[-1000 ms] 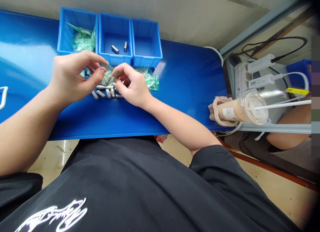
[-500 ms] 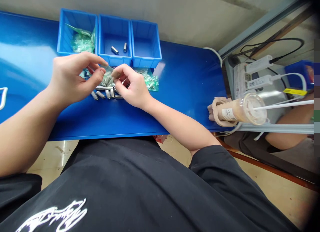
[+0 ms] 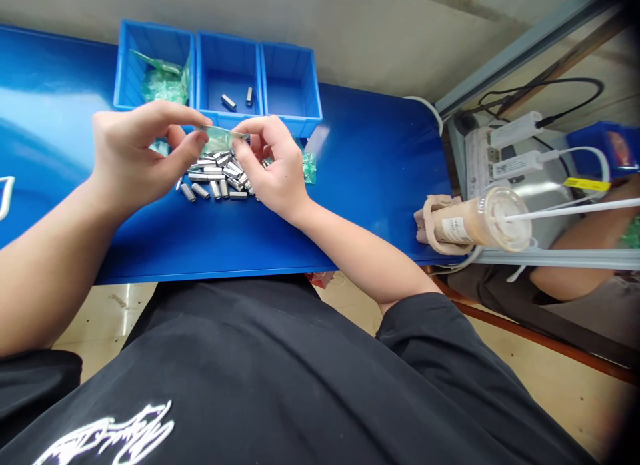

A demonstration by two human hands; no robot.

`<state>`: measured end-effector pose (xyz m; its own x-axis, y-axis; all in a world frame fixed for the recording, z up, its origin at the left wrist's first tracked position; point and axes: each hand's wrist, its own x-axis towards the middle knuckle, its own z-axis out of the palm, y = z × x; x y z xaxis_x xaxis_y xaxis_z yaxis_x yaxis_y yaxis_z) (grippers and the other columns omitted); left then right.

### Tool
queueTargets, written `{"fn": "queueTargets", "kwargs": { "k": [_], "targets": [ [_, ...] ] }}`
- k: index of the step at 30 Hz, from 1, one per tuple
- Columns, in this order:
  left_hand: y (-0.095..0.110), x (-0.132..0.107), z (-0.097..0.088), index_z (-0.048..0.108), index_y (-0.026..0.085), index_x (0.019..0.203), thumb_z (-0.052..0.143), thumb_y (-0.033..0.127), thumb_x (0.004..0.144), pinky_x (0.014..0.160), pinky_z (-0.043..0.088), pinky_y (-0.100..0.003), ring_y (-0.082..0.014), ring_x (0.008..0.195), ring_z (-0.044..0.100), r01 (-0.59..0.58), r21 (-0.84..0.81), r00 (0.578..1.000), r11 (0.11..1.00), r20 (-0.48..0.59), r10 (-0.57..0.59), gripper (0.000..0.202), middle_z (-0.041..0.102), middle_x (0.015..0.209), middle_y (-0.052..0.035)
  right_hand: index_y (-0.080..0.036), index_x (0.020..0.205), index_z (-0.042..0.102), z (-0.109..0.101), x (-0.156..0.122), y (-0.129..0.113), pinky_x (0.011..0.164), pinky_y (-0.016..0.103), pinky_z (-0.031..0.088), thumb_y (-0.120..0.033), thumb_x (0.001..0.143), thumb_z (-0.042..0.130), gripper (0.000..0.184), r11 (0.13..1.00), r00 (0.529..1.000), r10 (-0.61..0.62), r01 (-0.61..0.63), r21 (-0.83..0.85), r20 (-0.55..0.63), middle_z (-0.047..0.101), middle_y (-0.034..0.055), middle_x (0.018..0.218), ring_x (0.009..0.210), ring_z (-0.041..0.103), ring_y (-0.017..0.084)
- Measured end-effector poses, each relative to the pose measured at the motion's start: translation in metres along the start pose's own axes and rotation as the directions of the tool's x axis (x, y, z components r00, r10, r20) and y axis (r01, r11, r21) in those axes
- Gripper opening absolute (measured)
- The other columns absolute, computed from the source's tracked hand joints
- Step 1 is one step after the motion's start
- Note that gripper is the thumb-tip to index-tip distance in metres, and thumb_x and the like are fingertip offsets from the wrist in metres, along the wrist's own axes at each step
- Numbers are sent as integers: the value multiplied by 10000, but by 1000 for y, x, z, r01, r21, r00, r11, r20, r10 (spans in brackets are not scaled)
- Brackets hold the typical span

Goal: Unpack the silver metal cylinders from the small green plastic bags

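A small clear green-tinted plastic bag (image 3: 219, 139) is stretched between my two hands, above the table. My left hand (image 3: 150, 148) pinches its left edge between thumb and fingertips. The opposite edge is pinched by my right hand (image 3: 273, 161), thumb against index finger. Below the bag lies a pile of metal hex standoffs (image 3: 215, 173), partly covered by my right hand. More green plastic (image 3: 309, 168) shows just right of that hand. Whether anything is inside the held bag I cannot tell.
Behind my hands stand three blue bins: the left bin (image 3: 120, 65) holds green plastic bags, the middle bin (image 3: 227, 51) two standoffs, the right bin (image 3: 293, 78) nothing visible. At the table's right end are an iced drink (image 3: 460, 225) in a cardboard holder and a power strip (image 3: 480, 161).
Both hands now hold the bag stretched flat between them. My right hand has turned and its fingers have shifted along the bag's edge, leaving more of the standoff pile in view.
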<state>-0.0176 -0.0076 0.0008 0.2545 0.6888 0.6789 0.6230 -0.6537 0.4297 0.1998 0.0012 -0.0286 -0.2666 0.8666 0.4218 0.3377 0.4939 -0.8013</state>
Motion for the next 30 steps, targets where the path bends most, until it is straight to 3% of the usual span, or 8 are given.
{"fn": "queueTargets", "kwargs": {
  "k": [3, 7, 10, 14, 22, 26, 30],
  "targets": [
    [2, -1, -1, 807, 246, 1120, 704, 420, 1034, 628, 517, -138, -53, 723, 724, 40, -1, 999, 999, 7, -40, 220, 775, 848, 35, -165, 1289, 588, 1, 0, 2, 1041, 275, 656, -499, 1157, 314, 452, 999, 999, -27, 27, -23, 26, 663, 4, 993, 1038, 712, 84],
    [7, 0, -4, 781, 223, 1196, 630, 381, 1053, 889, 663, -197, -106, 972, 799, 12, 36, 1000, 999, 12, -12, 261, 819, 1089, 21, -156, 1321, 603, 1, 2, 5, 1024, 271, 671, -642, 1110, 346, 588, 998, 998, -66, 66, -10, 9, 715, 51, 1253, 1178, 725, 115],
    [9, 0, -5, 780, 222, 1201, 643, 362, 1036, 898, 673, -211, -116, 1010, 799, 27, 6, 1000, 1000, -7, -27, 256, 818, 1124, 28, -164, 1330, 626, -1, 3, 5, 1020, 287, 685, -664, 1088, 404, 598, 998, 998, -62, 62, -8, -16, 700, 82, 1376, 1274, 711, 158],
    [9, 1, -1, 773, 219, 1241, 688, 306, 1005, 887, 680, -226, -157, 1126, 802, 11, -66, 1000, 998, -1, -11, 266, 815, 1208, 4, -179, 1336, 621, 0, 3, 7, 1016, 289, 688, -548, 1121, 416, 474, 998, 998, -55, 54, -37, -28, 698, 91, 1378, 1277, 707, 156],
    [5, 0, 6, 796, 223, 1180, 771, 240, 983, 810, 656, -128, -80, 898, 813, -42, -30, 998, 999, -48, 41, 199, 834, 1052, 34, -173, 1311, 587, 5, 4, 14, 875, 240, 672, -349, 1098, 517, 285, 996, 993, -90, 91, 7, -70, 681, 97, 1322, 1046, 697, 99],
    [3, 0, 6, 795, 212, 1189, 805, 236, 955, 807, 639, -87, -74, 892, 814, -28, -71, 999, 997, -30, 26, 235, 831, 1074, 15, -175, 1300, 589, 3, 4, 11, 810, 210, 646, -226, 1066, 525, 248, 992, 990, -120, 122, 19, -78, 664, 81, 1330, 999, 678, 75],
    [4, -1, 7, 795, 223, 1200, 823, 239, 938, 780, 628, -73, -65, 874, 807, -25, -80, 999, 996, -31, 23, 264, 828, 1077, 17, -162, 1288, 609, 0, 6, 11, 795, 212, 635, -197, 1055, 519, 253, 993, 989, -122, 121, -19, -86, 676, 79, 1310, 974, 662, 74]
  ]
}}
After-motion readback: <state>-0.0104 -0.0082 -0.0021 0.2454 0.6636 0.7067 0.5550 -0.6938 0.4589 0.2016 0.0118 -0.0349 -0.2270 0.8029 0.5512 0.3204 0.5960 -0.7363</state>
